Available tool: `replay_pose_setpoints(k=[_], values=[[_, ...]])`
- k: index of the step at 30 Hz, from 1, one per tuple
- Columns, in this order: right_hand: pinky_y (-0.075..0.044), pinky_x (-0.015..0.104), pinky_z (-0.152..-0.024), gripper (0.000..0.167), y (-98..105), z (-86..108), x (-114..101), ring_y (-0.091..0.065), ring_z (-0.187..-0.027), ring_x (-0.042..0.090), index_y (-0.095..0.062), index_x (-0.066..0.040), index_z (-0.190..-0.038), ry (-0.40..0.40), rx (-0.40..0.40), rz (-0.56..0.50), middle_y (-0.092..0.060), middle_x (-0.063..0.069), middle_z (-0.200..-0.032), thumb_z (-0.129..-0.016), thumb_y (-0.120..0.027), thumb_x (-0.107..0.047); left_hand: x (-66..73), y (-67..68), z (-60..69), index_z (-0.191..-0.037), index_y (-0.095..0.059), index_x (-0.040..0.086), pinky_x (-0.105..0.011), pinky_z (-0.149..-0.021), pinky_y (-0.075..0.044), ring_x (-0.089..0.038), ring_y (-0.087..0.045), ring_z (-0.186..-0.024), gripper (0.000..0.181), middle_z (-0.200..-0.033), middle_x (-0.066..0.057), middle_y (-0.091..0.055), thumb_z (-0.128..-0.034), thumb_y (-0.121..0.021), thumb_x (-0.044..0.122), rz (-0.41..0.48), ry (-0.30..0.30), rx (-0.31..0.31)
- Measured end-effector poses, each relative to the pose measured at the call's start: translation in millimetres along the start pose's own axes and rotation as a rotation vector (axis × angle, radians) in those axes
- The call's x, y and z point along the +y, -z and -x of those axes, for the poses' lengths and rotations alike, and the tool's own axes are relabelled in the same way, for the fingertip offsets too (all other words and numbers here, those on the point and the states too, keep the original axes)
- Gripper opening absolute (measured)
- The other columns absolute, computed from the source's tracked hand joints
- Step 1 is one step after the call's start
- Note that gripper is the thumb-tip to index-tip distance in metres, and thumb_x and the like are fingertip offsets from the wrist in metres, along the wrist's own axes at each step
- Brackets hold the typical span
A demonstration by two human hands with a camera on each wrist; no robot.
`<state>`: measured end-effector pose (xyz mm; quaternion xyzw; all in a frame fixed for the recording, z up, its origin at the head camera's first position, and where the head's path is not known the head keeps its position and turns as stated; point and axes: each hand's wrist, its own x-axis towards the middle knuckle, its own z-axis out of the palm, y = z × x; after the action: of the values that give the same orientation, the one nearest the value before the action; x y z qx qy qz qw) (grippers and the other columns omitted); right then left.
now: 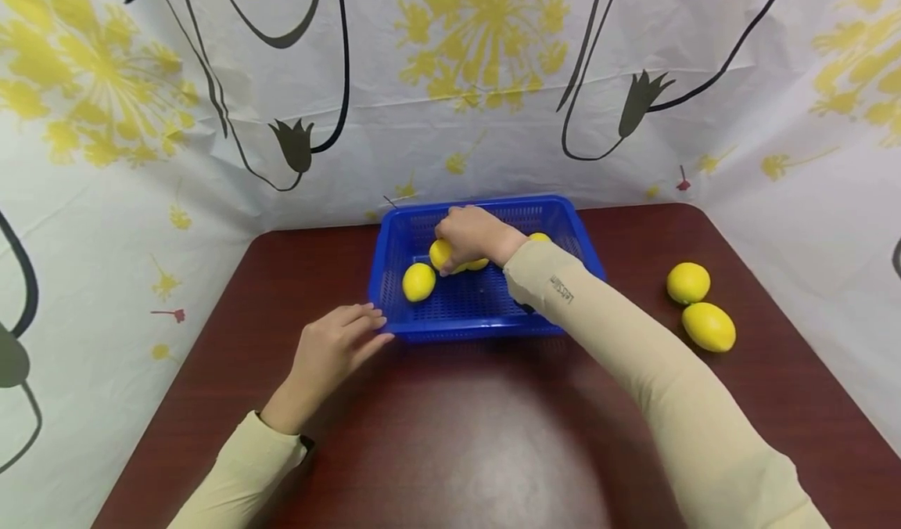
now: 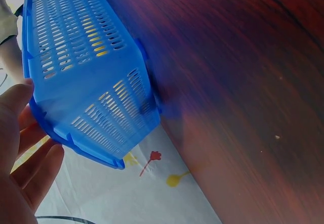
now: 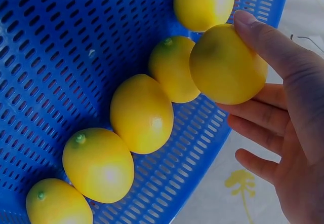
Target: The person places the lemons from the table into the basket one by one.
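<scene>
A blue plastic basket (image 1: 486, 326) with slotted walls stands on the table. My left hand (image 1: 334, 349) touches its near left corner, the fingers fairly straight; the left wrist view shows the thumb and fingertips (image 2: 29, 83) at the rim. Inside the basket, my right hand (image 1: 473, 235) holds a lemon (image 3: 228, 64) between thumb and fingers. In the right wrist view, several other lemons (image 3: 142, 113) lie in a row on the basket floor, just below the held one. One lemon (image 1: 418, 282) lies near the left wall. The right hand and forearm hide part of the basket in the head view.
Two lemons (image 1: 708, 327) lie close together on the dark red-brown table (image 1: 450, 435), right of the basket. A white sheet (image 1: 486, 153) with yellow flower prints hangs behind and at both sides. The right sleeve (image 1: 619, 341) crosses over the basket's near right side.
</scene>
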<state>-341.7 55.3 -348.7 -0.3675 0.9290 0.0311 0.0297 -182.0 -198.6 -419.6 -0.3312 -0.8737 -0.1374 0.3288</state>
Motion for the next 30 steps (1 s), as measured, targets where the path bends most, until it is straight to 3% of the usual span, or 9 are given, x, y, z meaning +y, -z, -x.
replay_pose_setpoints(k=[7, 11, 15, 19, 30], values=[[-0.054, 0.041, -0.084, 0.050, -3, -3.6, -5, -0.061, -0.095, 0.024, -0.073, -0.014, -0.110, 0.003, -0.036, -0.031, -0.073, 0.004, -0.102, -0.078, -0.079, -0.052, 0.1, 0.4, -0.1, -0.100, -0.078, 0.012, -0.037, -0.078, -0.062, -0.021, -0.074, -0.095, 0.032, -0.097, -0.003, -0.078, -0.0803, -0.081, 0.037, 0.000, 0.004, -0.011], [-0.054, 0.040, -0.081, 0.047, -4, -5.1, -8, -0.061, -0.091, 0.023, -0.073, -0.014, -0.105, 0.016, -0.036, -0.028, -0.072, 0.003, -0.097, -0.077, -0.080, -0.051, 0.0, 0.4, -0.2, -0.100, -0.078, 0.013, -0.037, -0.079, -0.062, -0.020, -0.074, -0.095, 0.040, -0.098, -0.003, -0.078, -0.0913, -0.065, 0.049, -0.006, 0.011, -0.015], [-0.054, 0.039, -0.079, 0.049, -6, -6.9, -9, -0.062, -0.088, 0.022, -0.072, -0.014, -0.106, 0.017, -0.055, -0.023, -0.072, 0.003, -0.096, -0.077, -0.080, -0.052, -0.5, 0.4, 0.0, -0.100, -0.078, 0.012, -0.038, -0.078, -0.062, -0.020, -0.074, -0.095, 0.049, -0.098, -0.003, -0.078, -0.0943, -0.054, 0.055, -0.009, 0.015, -0.017], [-0.054, 0.039, -0.079, 0.053, -13, -7.0, -7, -0.064, -0.087, 0.021, -0.072, -0.014, -0.108, 0.013, -0.072, 0.000, -0.073, 0.002, -0.097, -0.076, -0.079, -0.055, -0.8, -0.3, 0.3, -0.100, -0.078, 0.012, -0.037, -0.078, -0.062, -0.020, -0.074, -0.094, 0.049, -0.098, -0.003, -0.078, -0.0940, -0.055, 0.055, -0.007, 0.014, -0.017], [-0.041, 0.032, -0.062, 0.047, -24, -9.1, -6, -0.047, -0.067, 0.016, -0.068, -0.016, -0.084, 0.015, -0.082, 0.037, -0.055, -0.004, -0.070, -0.074, -0.078, -0.061, 0.2, 0.8, -0.2, -0.100, -0.078, 0.011, -0.037, -0.077, -0.062, -0.021, -0.074, -0.094, 0.043, -0.097, -0.004, -0.078, -0.0909, -0.064, 0.051, -0.004, 0.008, -0.007]])
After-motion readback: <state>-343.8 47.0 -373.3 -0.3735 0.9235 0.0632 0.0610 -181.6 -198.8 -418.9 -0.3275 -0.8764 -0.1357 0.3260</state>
